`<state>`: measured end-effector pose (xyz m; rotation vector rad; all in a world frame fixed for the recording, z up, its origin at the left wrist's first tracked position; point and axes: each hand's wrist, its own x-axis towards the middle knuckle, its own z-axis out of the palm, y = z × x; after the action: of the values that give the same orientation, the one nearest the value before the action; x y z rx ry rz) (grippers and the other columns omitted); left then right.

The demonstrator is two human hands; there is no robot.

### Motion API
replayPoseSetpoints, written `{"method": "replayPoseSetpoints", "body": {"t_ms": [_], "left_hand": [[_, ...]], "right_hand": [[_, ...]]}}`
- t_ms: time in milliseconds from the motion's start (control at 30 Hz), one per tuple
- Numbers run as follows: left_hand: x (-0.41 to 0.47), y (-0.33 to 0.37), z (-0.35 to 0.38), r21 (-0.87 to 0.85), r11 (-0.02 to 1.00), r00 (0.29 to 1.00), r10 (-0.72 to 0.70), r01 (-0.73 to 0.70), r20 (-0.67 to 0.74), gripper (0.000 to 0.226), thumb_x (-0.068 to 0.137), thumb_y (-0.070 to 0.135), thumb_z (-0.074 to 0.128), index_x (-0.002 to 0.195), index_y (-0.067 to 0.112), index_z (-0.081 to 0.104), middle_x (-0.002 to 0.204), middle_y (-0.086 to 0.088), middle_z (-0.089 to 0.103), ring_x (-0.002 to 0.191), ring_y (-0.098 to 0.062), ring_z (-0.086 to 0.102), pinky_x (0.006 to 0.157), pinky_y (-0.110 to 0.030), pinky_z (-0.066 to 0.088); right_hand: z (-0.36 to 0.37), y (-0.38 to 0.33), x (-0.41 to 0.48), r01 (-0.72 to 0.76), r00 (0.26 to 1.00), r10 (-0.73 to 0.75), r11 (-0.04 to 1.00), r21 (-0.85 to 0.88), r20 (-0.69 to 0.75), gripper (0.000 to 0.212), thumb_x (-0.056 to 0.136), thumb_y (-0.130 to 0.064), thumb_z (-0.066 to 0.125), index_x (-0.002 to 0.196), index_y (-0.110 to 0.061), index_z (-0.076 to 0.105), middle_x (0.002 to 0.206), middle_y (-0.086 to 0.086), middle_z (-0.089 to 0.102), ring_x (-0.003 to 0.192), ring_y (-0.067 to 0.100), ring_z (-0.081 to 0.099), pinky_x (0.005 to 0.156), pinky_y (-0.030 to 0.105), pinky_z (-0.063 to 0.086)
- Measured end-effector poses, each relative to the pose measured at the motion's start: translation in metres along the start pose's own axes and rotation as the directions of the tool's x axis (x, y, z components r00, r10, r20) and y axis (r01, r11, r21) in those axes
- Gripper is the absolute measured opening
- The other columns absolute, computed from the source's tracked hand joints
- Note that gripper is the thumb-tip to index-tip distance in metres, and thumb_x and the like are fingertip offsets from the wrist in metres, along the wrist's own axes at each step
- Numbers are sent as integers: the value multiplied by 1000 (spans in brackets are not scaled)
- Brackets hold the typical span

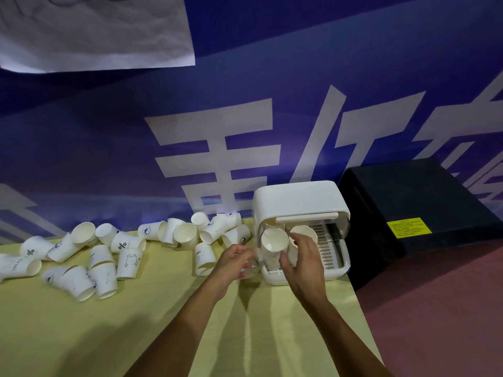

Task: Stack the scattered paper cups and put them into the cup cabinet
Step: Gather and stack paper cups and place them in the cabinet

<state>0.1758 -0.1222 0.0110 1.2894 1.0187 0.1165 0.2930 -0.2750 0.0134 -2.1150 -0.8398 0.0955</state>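
Right hand (302,258): was at the open front of the cabinet (296,202), with its fingers curled round a stack of cups (306,232) and the thumb on the stack's left side.
Left hand (235,261): was just left of the right hand, fingers curled near a clear piece (250,269), maybe the cabinet door. It was blurred, so I could not tell if the hand held it.
Other stack (273,244): stood inside the cabinet, close to the thumb of the right hand.
Cabinet: was white and stood just behind both hands, on the table (163,322).
Loose cups (128,244): many lay left of the left hand and farther away, most of them on their sides.
Handling: the paper cups were probably very light and thin. Their walls would dent under a strong squeeze, and a tall stack would bend or tip easily.
Where to hold: probably round the lower half of the stack with a soft grip, the other hand steadying the rim.
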Motion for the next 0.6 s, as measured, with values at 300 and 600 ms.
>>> {"method": "replayPoseSetpoints", "body": {"t_ms": [300, 600], "left_hand": [[-17, -45, -51, -65, 998, 985, -37, 26, -170, 25, 87, 32, 72, 104, 15, 65, 99, -4, 72, 89, -16, 69, 83, -36, 50], [4, -64, -104, -3, 998, 957, -60, 62, -285, 23, 87, 31, 73, 99, 14, 64, 99, 0, 70, 93, -16, 65, 76, -28, 46]], "right_hand": [[74, -31, -24, 42, 938, -41, 999, 6, 343, 47, 92, -29, 66, 136, -14, 55, 129, 0, 60, 118, 20, 58, 98, 37, 48], [134, -44, 3, 77, 890, -9, 988, -131, 456, 48, 91, -36, 65, 132, -13, 57, 125, 6, 62, 117, 26, 56, 98, 40, 47]]}}
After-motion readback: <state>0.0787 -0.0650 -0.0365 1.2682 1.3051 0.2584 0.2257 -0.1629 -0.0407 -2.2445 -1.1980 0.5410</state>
